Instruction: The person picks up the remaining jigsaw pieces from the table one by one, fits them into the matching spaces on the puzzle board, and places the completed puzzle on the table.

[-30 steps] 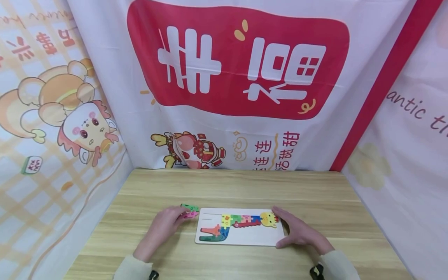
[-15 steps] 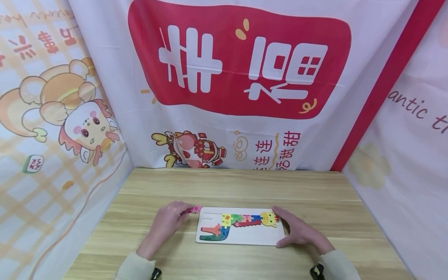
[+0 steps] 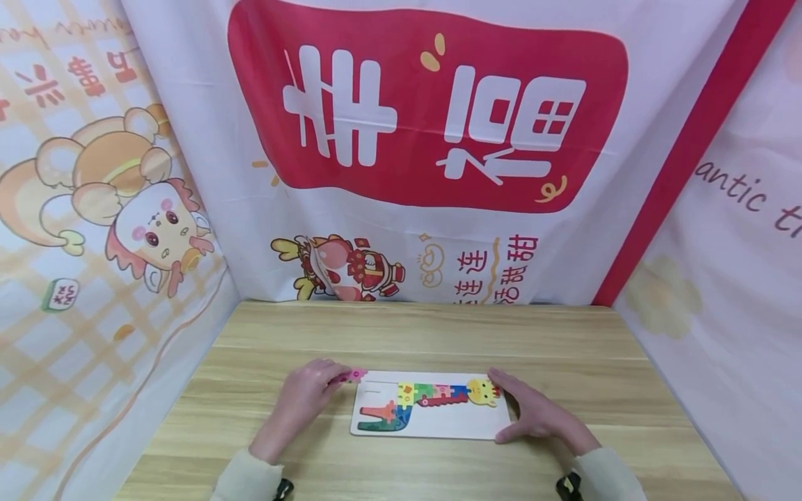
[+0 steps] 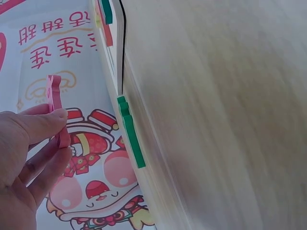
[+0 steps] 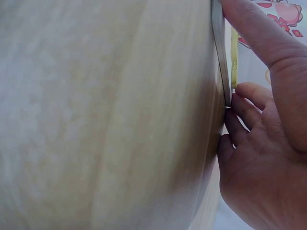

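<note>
My left hand (image 3: 305,390) pinches a pink puzzle piece (image 4: 55,96) between thumb and fingers, raised beside the left end of the white puzzle board (image 3: 451,426). On the board lies a colourful giraffe puzzle (image 3: 404,394), its yellow head (image 3: 480,393) toward the right. Thin outlines mark a bare area at upper left. A green puzzle piece (image 4: 131,132) lies on the table close to the board's end in the left wrist view; the left hand hides it in the head view. My right hand (image 3: 532,412) grips the board's right end, thumb and fingers spread across its corners.
The board lies on a wood-grain table (image 3: 426,337). Behind the table hangs a printed cloth backdrop (image 3: 413,223), and more printed cloth walls (image 3: 81,348) stand at either side.
My left hand has lifted the pink piece and carried it slightly right, to the board's upper left corner. The green piece, seen earlier beside it, is now covered in the head view. My right hand stays put.
</note>
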### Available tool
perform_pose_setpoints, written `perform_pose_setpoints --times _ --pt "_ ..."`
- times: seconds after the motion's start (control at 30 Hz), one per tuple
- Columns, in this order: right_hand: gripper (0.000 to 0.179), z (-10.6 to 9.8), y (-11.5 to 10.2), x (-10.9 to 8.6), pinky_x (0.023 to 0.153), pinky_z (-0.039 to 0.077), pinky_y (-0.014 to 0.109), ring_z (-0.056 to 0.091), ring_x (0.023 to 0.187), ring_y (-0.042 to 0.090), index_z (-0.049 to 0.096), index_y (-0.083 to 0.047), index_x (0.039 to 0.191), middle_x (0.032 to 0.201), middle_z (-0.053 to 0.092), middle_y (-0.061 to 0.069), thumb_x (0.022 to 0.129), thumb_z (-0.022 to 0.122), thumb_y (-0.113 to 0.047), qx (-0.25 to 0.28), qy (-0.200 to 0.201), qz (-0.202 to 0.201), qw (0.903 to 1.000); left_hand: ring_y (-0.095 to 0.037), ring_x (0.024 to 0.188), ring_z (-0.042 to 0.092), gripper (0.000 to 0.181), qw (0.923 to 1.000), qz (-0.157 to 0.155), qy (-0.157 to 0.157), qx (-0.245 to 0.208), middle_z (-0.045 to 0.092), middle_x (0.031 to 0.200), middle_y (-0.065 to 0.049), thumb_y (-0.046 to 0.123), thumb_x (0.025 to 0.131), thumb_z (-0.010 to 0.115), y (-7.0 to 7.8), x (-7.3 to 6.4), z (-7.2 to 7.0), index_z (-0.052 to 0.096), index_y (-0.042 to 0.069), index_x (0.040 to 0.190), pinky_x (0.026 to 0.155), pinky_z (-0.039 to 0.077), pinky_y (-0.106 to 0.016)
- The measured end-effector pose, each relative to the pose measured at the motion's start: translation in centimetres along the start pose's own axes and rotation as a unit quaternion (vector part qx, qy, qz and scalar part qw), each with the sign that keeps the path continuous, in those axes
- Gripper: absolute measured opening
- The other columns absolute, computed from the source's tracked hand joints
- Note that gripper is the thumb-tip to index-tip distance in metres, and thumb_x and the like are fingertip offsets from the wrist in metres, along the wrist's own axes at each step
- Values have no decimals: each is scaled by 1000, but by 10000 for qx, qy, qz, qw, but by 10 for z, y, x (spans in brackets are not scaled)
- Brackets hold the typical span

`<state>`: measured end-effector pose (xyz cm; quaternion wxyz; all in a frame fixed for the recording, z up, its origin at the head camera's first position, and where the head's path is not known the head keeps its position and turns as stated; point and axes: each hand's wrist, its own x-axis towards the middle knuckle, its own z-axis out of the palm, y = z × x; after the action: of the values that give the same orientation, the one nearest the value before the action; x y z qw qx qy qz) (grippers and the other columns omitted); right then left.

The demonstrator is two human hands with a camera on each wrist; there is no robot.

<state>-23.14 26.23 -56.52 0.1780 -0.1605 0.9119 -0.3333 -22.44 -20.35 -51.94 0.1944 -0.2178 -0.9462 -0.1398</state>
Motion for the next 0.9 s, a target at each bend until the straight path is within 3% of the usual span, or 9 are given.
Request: perform_pose_setpoints --times 0.4,0.9 --pt "122 0 -1 -1 123 18 72 18 157 46 29 -19 165 172 22 13 67 95 -50 9 5 -54 10000 -11 97 74 32 9989 -129 -354 -267 79 105 8 13 83 88 12 12 8 80 24 112 86 63 -30" --pt "121 -1 -2 -1 123 18 71 18 157 45 30 -20 164 172 23 12 66 95 -50 20 -13 58 10000 -10 102 75 25 9910 162 -1160 -648 79 109 10 20 87 84 22 27 35 81 26 112 91 62 -35"
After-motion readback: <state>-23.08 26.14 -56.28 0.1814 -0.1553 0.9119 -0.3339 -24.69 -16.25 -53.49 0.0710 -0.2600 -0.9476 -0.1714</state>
